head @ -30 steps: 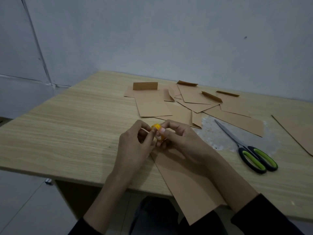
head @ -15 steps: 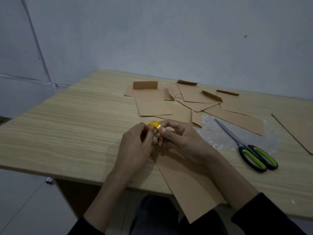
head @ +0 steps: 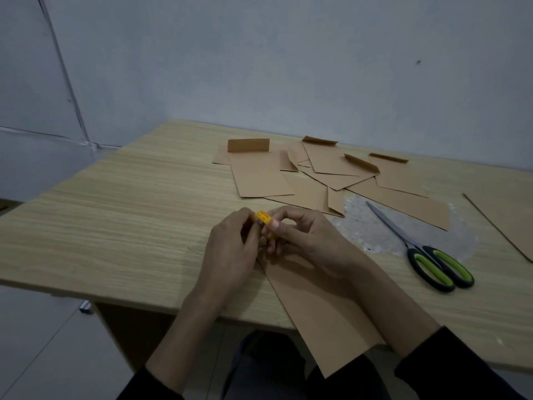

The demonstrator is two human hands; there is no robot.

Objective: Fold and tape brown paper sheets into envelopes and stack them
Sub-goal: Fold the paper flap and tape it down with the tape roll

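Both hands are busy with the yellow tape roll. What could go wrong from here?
1. The brown sheet overhangs the table; it could slide off.
2. Left hand and right hand both pinch the yellow tape roll, and the scissors lie apart, so a pulled strip might curl or restick.

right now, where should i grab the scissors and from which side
Probably by the green and black handle loops, coming from the near right. The scissors lie flat, blades shut, tips pointing away, loops toward the person. The right hand is nearest but holds the tape roll.

Left hand [head: 227,249], right hand [head: 308,241], fingers [head: 275,224] curled.
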